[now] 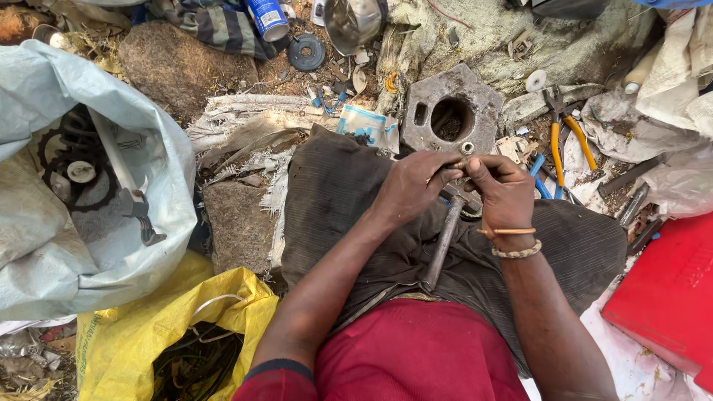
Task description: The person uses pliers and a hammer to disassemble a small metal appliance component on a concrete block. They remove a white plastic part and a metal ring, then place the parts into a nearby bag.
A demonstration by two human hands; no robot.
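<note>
Dirt ground littered with scrap surrounds a seated person. The left hand and right hand meet over the lap, fingers pinched together on a small metal piece. A hammer lies beneath them; a metal plate sits just beyond, pliers past the right hand.

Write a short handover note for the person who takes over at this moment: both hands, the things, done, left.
Left hand: fingertips closed on a small part, too small to identify.
Right hand: pinches the same part from the other side.
Hammer: lies on the lap under the hands, not held.
Metal plate with hole: on the ground ahead.
Pliers: right of the plate, untouched.
Done: part picked up.
Left: cannot tell from this view.
</note>
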